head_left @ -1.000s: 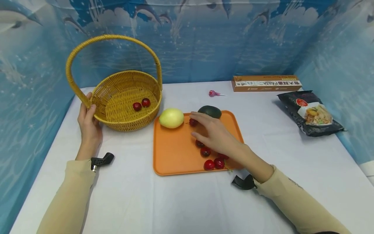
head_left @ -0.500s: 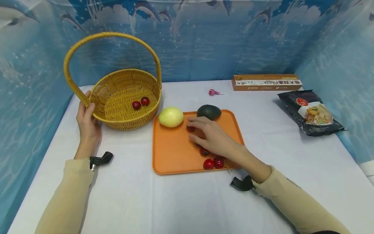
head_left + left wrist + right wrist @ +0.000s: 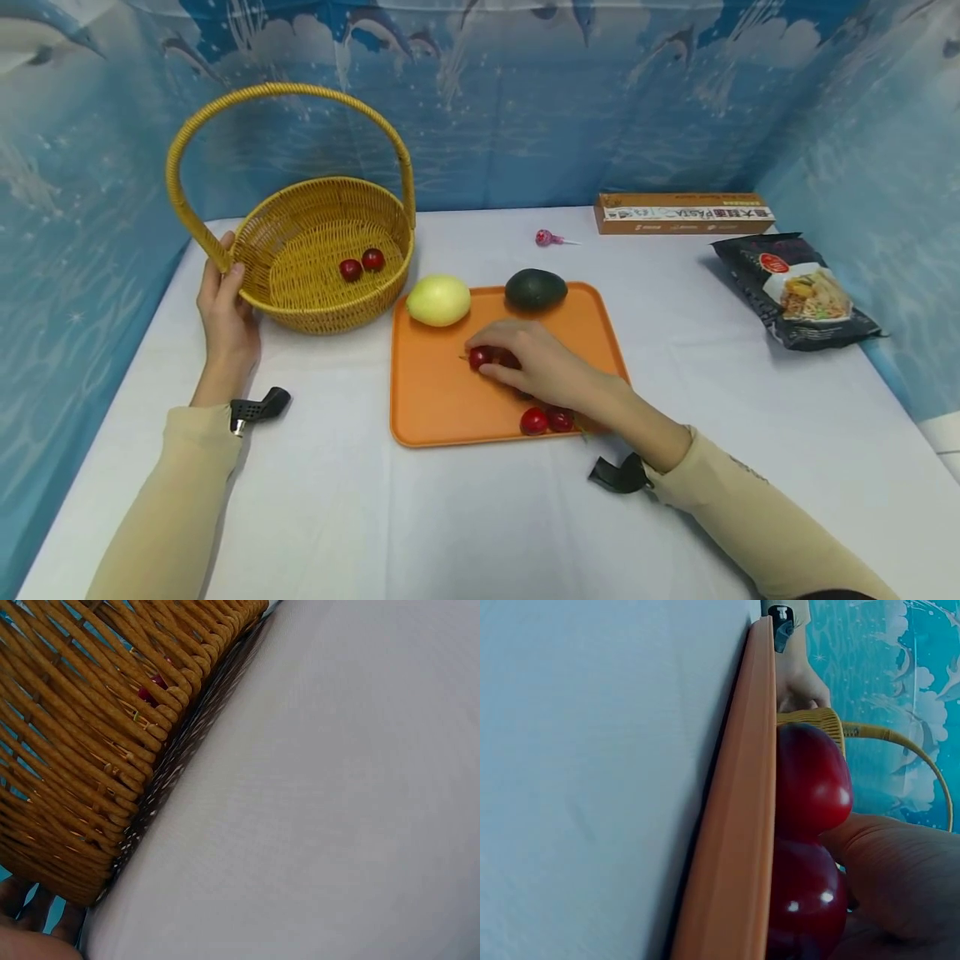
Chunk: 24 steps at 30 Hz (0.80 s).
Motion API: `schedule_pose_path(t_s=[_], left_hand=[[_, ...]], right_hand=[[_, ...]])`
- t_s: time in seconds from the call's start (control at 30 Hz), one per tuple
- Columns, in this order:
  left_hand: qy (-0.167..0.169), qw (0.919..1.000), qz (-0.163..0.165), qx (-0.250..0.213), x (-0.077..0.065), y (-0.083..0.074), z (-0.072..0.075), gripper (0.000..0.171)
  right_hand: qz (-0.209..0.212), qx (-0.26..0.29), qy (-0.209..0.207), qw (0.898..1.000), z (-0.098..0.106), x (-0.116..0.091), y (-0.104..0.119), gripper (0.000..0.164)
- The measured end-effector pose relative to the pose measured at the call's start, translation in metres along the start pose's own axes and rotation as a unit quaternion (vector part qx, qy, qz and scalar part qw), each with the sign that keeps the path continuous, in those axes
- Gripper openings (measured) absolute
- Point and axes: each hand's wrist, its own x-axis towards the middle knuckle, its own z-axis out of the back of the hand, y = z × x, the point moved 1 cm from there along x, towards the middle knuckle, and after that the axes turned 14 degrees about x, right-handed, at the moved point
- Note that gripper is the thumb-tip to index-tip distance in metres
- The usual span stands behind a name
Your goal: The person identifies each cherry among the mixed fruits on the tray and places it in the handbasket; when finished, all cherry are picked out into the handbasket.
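Observation:
My left hand [image 3: 227,321] grips the yellow woven basket [image 3: 330,321] at its left side, where the handle meets the rim. Two red cherries [image 3: 362,265] lie in the basket. In the left wrist view the basket's weave [image 3: 82,742] is close, with fingers [image 3: 26,919] at its lower corner. Over the orange tray [image 3: 442,408] my right hand [image 3: 540,362] is curled around a cherry [image 3: 480,358] with a stem, between thumb and fingers. Darker cherries are partly hidden under the palm. Two more cherries [image 3: 534,422] [image 3: 810,780] sit at the tray's near edge.
A yellow lemon-like fruit [image 3: 438,301] and a dark green avocado-like fruit [image 3: 536,289] lie at the tray's far edge. Behind are a lollipop [image 3: 547,238] and a brown pasta box [image 3: 684,214]. A black food packet [image 3: 798,292] lies to the right. A blue dolphin-print curtain borders the table.
My right hand has drawn toward the near side of the tray, its fingers curling in, and the stemmed cherry has come along with it. My left hand stays on the basket.

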Motion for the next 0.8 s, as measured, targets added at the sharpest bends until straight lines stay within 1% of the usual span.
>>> schedule_pose_path(t_s=[0.1, 0.2, 0.3, 0.4, 0.5, 0.63, 0.8], left_hand=[[0.002, 1.0, 0.002, -0.002, -0.0004, -0.0005, -0.0001, 0.049], [-0.005, 0.9998, 0.011, -0.016, -0.0037, -0.0005, 0.0016, 0.049], [-0.009, 0.9997, 0.005, -0.022, -0.0056, -0.0006, 0.0026, 0.048], [-0.004, 0.9998, -0.005, -0.018, -0.0052, 0.0001, 0.0017, 0.048], [-0.001, 1.0, -0.002, -0.009, -0.0046, 0.002, 0.0004, 0.049], [-0.007, 1.0, 0.001, 0.006, -0.004, 0.0028, -0.0003, 0.049], [-0.006, 1.0, 0.001, 0.001, -0.002, 0.0012, -0.0025, 0.049]], right_hand=[[-0.002, 0.0, 0.007, 1.0, -0.0001, -0.0006, 0.0009, 0.038], [-0.005, 0.001, 0.019, 1.0, -0.0015, -0.0016, -0.0001, 0.038], [-0.007, 0.008, 0.024, 1.0, -0.0013, -0.0011, -0.0004, 0.038], [-0.008, 0.016, 0.022, 1.0, 0.0012, -0.0003, -0.0003, 0.038], [-0.009, 0.018, 0.023, 1.0, 0.003, -0.0006, -0.0012, 0.038], [-0.005, 0.015, 0.027, 1.0, 0.0022, -0.0008, -0.0032, 0.037], [-0.004, 0.022, 0.024, 0.999, 0.0007, -0.0016, -0.0049, 0.036]])
